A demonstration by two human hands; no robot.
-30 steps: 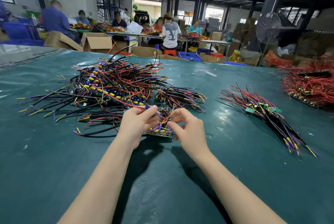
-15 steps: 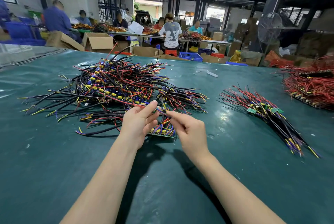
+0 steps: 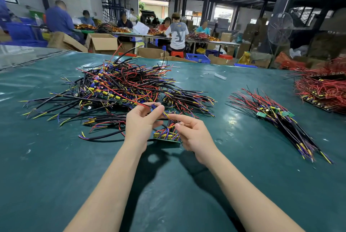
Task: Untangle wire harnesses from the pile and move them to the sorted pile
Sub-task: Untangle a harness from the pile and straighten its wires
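Note:
A tangled pile of wire harnesses (image 3: 116,87), black, red, yellow and blue, spreads over the left middle of the green table. One harness with a small green board (image 3: 166,137) lies at the pile's near edge, between my hands. My left hand (image 3: 140,125) pinches wires of it near a blue part, its fingers curled. My right hand (image 3: 194,134) pinches wires just above the board. The sorted pile (image 3: 280,119) lies to the right, its wires laid in one direction.
The green table cover (image 3: 168,185) stretches toward me. A heap of red wires on boards (image 3: 322,89) sits at the far right edge. A small white strip (image 3: 220,76) lies beyond the piles. Cardboard boxes (image 3: 102,42) and seated people are behind the table.
Both hands have lifted slightly and drawn wires up from the green board. The left hand's fingers have closed on the wires near the blue part.

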